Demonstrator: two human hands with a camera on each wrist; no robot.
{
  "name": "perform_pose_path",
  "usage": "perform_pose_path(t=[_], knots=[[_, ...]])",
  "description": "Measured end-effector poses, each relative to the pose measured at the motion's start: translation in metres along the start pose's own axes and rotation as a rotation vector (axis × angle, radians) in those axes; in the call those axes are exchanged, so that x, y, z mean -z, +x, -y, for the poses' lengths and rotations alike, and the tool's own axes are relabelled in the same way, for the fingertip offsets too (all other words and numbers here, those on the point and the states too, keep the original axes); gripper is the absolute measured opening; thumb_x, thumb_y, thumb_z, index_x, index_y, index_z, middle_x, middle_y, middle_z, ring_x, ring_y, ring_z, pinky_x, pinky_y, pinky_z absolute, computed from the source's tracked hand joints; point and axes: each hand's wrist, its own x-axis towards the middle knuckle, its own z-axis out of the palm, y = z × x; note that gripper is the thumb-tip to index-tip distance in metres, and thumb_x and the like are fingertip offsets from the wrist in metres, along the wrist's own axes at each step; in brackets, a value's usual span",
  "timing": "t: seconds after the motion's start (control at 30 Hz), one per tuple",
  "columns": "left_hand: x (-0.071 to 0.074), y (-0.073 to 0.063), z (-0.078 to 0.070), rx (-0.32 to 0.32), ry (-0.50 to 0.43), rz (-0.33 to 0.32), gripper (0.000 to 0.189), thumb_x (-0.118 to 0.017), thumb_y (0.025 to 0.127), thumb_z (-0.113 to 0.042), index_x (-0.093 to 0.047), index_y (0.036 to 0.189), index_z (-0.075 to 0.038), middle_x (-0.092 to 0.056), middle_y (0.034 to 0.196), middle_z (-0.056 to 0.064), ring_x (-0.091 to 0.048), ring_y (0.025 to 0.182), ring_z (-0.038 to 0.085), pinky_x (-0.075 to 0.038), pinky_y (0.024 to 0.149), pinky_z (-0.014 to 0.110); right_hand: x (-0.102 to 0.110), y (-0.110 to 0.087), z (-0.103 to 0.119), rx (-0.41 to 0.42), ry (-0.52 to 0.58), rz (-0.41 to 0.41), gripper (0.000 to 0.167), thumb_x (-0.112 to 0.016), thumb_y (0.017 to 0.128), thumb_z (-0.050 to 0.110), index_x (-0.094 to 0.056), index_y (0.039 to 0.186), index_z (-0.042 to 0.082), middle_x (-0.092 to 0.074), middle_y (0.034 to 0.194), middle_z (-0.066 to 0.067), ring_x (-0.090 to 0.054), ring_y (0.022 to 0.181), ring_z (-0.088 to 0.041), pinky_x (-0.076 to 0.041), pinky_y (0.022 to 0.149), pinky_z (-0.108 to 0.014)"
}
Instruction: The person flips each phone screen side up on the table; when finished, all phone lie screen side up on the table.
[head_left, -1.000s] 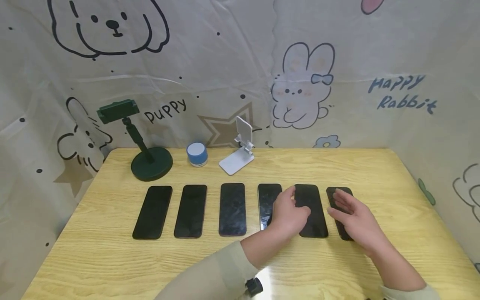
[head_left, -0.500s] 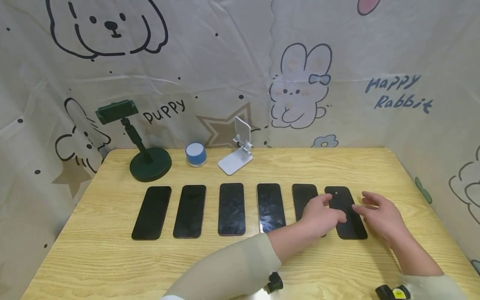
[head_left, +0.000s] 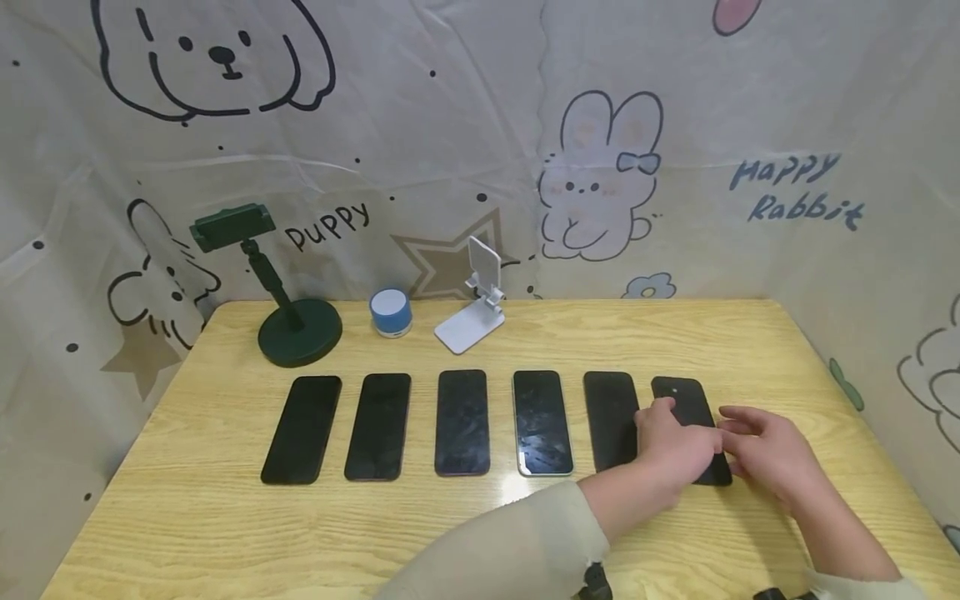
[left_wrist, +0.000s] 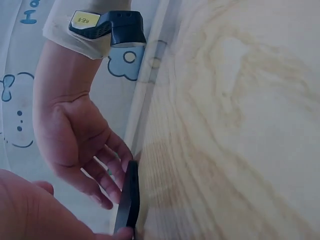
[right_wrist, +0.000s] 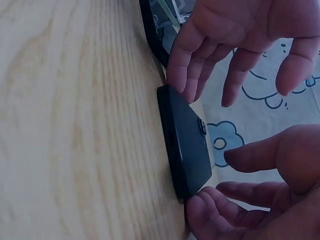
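At the right end of a row of phones, a black phone [head_left: 692, 407] lies on the table. The right wrist view shows a raised camera bump on its upper side. My left hand [head_left: 675, 454] is at this phone's left long edge, fingertips against its side. Along the right edge my right hand [head_left: 772, 450] has loosely bent fingers, with fingertips touching the phone's side in the right wrist view. Both thumbs are raised above the phone, and they look close together in the head view. A neighbouring dark phone [head_left: 611, 417] lies partly behind my left hand.
Several more dark phones, among them a light-edged phone [head_left: 542, 421] and a leftmost phone [head_left: 302, 429], continue the row. Behind them stand a green phone stand [head_left: 300, 329], a blue-and-white cylinder [head_left: 391, 312] and a white folding stand [head_left: 471, 323]. A printed cloth [head_left: 450, 125] backs the table.
Both hands have moved right along the row, then closed in on the rightmost phone from its two sides. The fourth phone is now uncovered, and the other phones look unmoved.
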Motion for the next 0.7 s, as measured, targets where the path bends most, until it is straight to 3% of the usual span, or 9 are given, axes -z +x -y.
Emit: perform_pose_path(t=[0.23,0.4,0.5,0.6,0.7], knots=[[-0.007,0.000,0.006,-0.004,-0.045,-0.070,0.060,-0.075,0.071,0.001,-0.057,0.127,-0.013,-0.046,0.120,0.001,-0.053,0.109,0.020,-0.047,0.094,0.042,-0.003,-0.006,-0.009,-0.054,0.042,0.007,0.070,-0.067,0.097,0.027,-0.037,0.144,-0.014,-0.050,0.131,-0.036,-0.064,0.085,-0.016,-0.057,0.065,-0.032],[-0.008,0.001,0.009,-0.004,-0.041,-0.107,0.056,-0.064,0.076,0.011,-0.058,0.128,-0.009,-0.054,0.121,0.004,-0.053,0.116,0.024,-0.045,0.098,0.045,-0.009,-0.009,-0.018,-0.018,0.030,-0.075,0.072,-0.072,0.094,0.030,-0.041,0.144,-0.010,-0.057,0.125,-0.032,-0.061,0.073,-0.014,-0.053,0.058,-0.030],[-0.007,0.002,0.010,-0.009,-0.061,-0.113,0.053,-0.057,0.079,0.013,-0.059,0.128,-0.006,-0.059,0.115,0.006,-0.055,0.115,0.027,-0.045,0.099,0.047,-0.013,-0.011,-0.024,-0.007,0.047,-0.133,0.071,-0.074,0.092,0.033,-0.045,0.143,-0.008,-0.063,0.120,-0.025,-0.060,0.075,-0.007,-0.052,0.058,-0.029],[-0.004,0.004,0.010,-0.016,-0.100,-0.110,0.043,-0.055,0.080,0.014,-0.063,0.120,-0.003,-0.061,0.105,0.005,-0.057,0.110,0.027,-0.045,0.097,0.048,-0.015,-0.014,-0.029,-0.011,0.122,-0.141,0.073,-0.074,0.092,0.036,-0.046,0.145,-0.006,-0.066,0.116,-0.014,-0.060,0.080,-0.003,-0.053,0.059,-0.028],[0.000,0.005,0.009,-0.016,-0.146,-0.093,0.033,-0.057,0.082,0.014,-0.066,0.108,-0.004,-0.059,0.096,0.001,-0.058,0.100,0.024,-0.049,0.092,0.047,-0.017,-0.017,-0.031,-0.022,0.258,-0.093,0.075,-0.075,0.091,0.036,-0.044,0.148,-0.001,-0.066,0.111,-0.001,-0.063,0.084,-0.005,-0.055,0.063,-0.030]])
